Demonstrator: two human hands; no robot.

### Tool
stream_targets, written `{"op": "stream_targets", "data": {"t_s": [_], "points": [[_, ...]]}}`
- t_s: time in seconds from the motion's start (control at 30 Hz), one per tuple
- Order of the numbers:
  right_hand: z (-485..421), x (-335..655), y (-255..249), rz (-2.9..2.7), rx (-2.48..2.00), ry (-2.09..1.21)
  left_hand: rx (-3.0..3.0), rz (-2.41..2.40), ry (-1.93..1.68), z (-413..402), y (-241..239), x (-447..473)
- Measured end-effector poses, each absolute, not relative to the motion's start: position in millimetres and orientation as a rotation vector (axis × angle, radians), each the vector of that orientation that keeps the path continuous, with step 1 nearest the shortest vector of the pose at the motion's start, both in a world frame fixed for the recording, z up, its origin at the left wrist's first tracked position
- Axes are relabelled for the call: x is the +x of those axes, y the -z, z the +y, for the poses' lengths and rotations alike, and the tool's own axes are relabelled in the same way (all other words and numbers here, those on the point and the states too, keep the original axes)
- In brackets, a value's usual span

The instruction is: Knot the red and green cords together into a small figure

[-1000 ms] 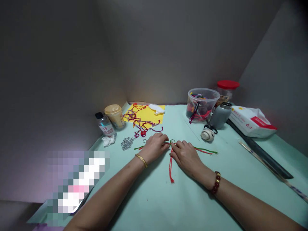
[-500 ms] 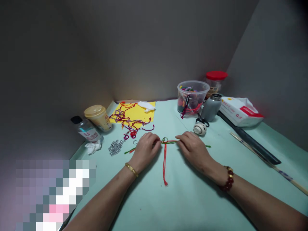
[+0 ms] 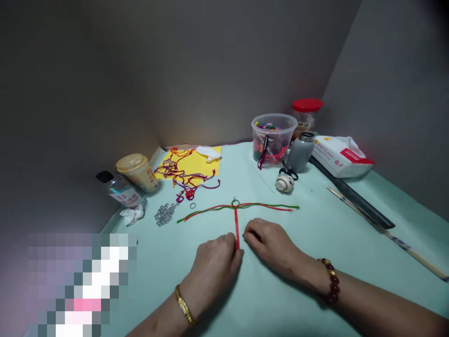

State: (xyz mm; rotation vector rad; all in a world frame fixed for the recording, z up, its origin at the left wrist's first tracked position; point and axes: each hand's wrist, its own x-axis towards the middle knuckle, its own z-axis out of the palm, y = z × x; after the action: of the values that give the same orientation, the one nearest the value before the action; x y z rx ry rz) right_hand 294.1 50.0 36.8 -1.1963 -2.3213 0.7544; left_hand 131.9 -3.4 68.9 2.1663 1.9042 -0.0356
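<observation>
Left hand (image 3: 213, 264): fingers curled narrow, tips closed on the lower end of the red cord (image 3: 236, 227).
Right hand (image 3: 271, 243): fingers bent, tips against the same end; pinching or pressing, cannot tell.
Hold, judged: 2 hands at 1 end likely keep the cord straight and flat.
Red cord: doubled, runs down the pale green table (image 3: 315, 262) from a metal ring (image 3: 235, 202).
Cross strands (image 3: 266, 206): green and red, spread sideways at the ring.

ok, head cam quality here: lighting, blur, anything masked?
Head view: dim, corners fall to near black; table evenly lit, soft shadows under left hand and right hand, both sharp, as is the red cord; a mosaic block masks the lower left; wide-angle stretch at the edges.
</observation>
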Motion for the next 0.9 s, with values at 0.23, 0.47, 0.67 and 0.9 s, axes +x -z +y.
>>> {"op": "stream_targets", "data": {"t_s": [0.23, 0.47, 0.67, 0.9], "points": [[47, 274, -47, -2.348, -1.528, -0.579, 2.133, 1.902, -0.197, -6, -61, 137], [40, 264, -51, -2.325, -1.676, -0.533, 2.174, 1.912, -0.424, -22, -50, 139], [29, 265, -38, -2.326, -1.650, -0.435, 2.272, 1.876, -0.468, -34, -43, 140], [34, 268, -42, -2.468, -1.585, -0.486, 2.340, 1.808, -0.420, -36, -42, 137]]}}
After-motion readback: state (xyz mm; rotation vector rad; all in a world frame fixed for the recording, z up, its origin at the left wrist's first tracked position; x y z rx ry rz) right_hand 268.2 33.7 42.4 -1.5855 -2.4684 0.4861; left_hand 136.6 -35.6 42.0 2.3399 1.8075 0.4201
